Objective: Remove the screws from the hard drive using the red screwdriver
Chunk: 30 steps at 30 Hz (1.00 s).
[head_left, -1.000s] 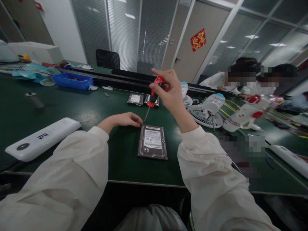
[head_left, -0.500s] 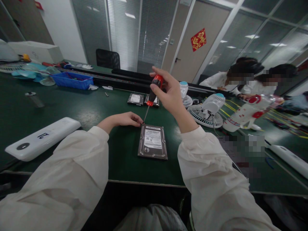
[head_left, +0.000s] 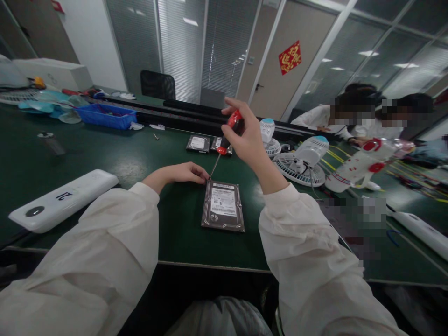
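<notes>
A hard disk drive [head_left: 222,207], label side up, lies flat on the green table in front of me. My right hand [head_left: 247,133] is wrapped round the red and black handle of a screwdriver [head_left: 221,150]. Its shaft slants down and left, and the tip meets the far left corner of the drive. At that same corner the fingers of my left hand [head_left: 192,173] are pinched together close to the tip. Whatever they hold, if anything, is too small to make out.
Two more hard drives [head_left: 198,143] lie farther back, one partly behind the screwdriver. White fans [head_left: 299,163] and a white-red device [head_left: 360,163] stand right. A white numbered device [head_left: 66,200] lies left, a blue bin [head_left: 107,115] behind. Two people sit at the far right.
The screwdriver's handle has tipped slightly to the right in my right hand, its tip still at the drive's corner. My left hand stays in its pinch there.
</notes>
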{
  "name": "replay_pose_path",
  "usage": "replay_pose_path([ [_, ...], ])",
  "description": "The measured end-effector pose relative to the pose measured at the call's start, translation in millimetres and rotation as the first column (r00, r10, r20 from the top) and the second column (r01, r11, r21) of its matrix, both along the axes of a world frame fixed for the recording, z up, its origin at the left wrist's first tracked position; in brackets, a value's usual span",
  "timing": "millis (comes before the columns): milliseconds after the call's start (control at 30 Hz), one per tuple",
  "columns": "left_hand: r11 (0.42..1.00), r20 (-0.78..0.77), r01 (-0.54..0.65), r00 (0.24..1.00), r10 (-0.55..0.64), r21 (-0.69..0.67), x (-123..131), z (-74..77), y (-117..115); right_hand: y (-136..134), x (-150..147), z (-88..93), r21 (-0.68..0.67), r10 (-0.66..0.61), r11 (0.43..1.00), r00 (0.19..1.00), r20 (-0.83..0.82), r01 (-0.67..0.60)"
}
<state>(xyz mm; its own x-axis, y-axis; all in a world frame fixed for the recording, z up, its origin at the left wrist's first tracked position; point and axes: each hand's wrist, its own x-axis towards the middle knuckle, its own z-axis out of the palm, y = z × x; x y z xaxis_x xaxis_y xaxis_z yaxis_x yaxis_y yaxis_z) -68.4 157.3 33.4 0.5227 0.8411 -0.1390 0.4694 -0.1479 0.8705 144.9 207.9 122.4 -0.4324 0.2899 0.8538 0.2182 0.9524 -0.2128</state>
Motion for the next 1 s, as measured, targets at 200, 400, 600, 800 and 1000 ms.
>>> replay_pose_path([
  [200, 0.998, 0.043, -0.03, 0.999, 0.032, -0.048, 1, 2.2, -2, -3, 2, 2.6, -0.076, 0.041, 0.996, 0.998, 0.04, -0.038],
  [400, 0.999, 0.009, -0.028, 1.0, 0.029, -0.045, 1, 3.4, -2, -4, 1, 2.9, 0.011, -0.002, 1.0, 1.0, 0.013, 0.002],
  [600, 1.0, 0.002, -0.017, 1.0, 0.017, -0.025, -1, 1.6, 0, 9, -3, -5.8, -0.12, 0.091, 0.988, 0.993, -0.07, -0.099],
  [800, 1.0, -0.004, -0.014, 1.0, 0.014, -0.026, 0, 1.1, 0, -3, -5, -3.7, -0.159, 0.071, 0.984, 0.996, -0.052, -0.078],
  [1000, 0.999, -0.003, -0.018, 1.0, 0.018, -0.03, 0, 0.7, 0, -2, -4, -0.5, -0.097, -0.011, 0.995, 0.993, -0.121, 0.0],
])
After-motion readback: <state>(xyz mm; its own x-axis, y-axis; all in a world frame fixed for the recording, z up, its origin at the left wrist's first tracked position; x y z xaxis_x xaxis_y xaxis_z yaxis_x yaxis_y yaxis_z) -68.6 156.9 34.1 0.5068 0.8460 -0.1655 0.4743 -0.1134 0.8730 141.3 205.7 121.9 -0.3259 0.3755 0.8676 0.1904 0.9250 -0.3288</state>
